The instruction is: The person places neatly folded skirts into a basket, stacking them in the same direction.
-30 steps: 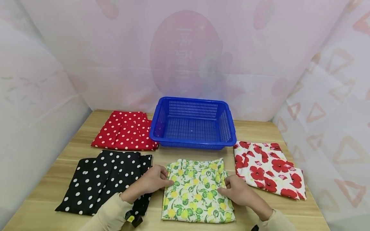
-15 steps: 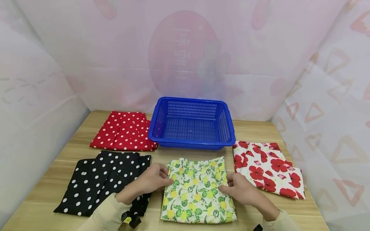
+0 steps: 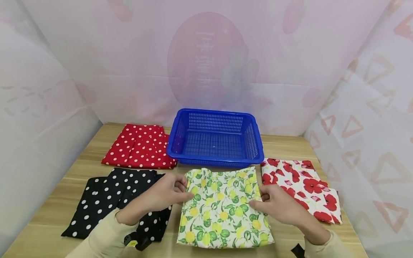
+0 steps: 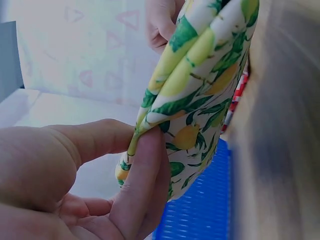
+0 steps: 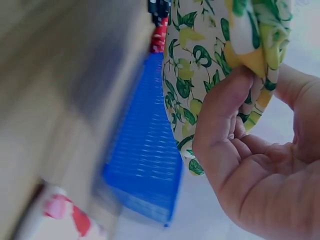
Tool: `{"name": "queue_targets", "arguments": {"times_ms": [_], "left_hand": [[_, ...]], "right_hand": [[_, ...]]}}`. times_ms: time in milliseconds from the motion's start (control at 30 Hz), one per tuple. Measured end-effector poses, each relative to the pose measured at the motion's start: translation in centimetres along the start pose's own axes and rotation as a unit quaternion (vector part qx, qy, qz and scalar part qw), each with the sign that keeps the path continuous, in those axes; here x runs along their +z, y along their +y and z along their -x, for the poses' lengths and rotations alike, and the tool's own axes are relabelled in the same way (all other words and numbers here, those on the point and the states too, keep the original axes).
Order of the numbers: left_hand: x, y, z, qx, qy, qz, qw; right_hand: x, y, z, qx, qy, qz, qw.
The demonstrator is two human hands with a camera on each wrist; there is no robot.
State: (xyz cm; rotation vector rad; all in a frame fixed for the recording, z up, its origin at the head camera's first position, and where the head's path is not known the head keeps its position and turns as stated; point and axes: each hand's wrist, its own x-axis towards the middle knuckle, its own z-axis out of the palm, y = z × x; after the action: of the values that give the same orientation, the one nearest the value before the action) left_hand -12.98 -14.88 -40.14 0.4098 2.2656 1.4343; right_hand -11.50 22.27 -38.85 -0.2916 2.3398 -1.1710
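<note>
A folded cloth (image 3: 222, 211) with a yellow lemon and green leaf print is held up flat between both hands. My left hand (image 3: 169, 191) pinches its left edge between thumb and fingers, as the left wrist view shows from close by. On the opposite edge my right hand (image 3: 279, 204) pinches the fabric the same way, its fingers (image 5: 220, 110) curled under the layers. Both wrist views show the cloth raised off the wooden table (image 3: 45, 215). Beyond it stands a blue plastic basket (image 3: 214, 161) with slotted walls and nothing inside.
Left of the basket lies a folded red cloth (image 3: 138, 147) with white dots. A folded black dotted cloth (image 3: 106, 204) is partly under the left forearm. At the right lies a folded white cloth (image 3: 311, 184) with red flowers. Patterned fabric walls surround the table.
Both hands have raised the lemon-print cloth from the tabletop and moved it slightly toward the basket. It looks larger now. The basket and other cloths have stayed in place.
</note>
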Motion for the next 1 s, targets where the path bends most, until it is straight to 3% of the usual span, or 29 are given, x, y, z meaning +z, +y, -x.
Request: {"name": "queue_targets", "arguments": {"times_ms": [300,633,833,1000], "left_hand": [[-3.7,4.8,-0.3,0.016,0.007,0.009,0.9998],[-9.0,9.0,-2.8,0.001,0.041,-0.017,0.9990],[-11.5,10.1,-5.6,-0.016,0.062,-0.020,0.9977],[-13.0,10.0,-8.0,-0.027,0.086,-0.035,0.9953]], "right_hand": [[-3.8,-4.0,-0.2,-0.032,0.014,-0.003,0.9994],[-8.1,-8.2,-3.0,-0.048,0.024,0.007,0.9986],[-10.2,-9.5,-6.6,-0.071,0.035,-0.006,0.9969],[-11.2,-9.7,-9.2,-0.061,0.070,0.037,0.9949]]}}
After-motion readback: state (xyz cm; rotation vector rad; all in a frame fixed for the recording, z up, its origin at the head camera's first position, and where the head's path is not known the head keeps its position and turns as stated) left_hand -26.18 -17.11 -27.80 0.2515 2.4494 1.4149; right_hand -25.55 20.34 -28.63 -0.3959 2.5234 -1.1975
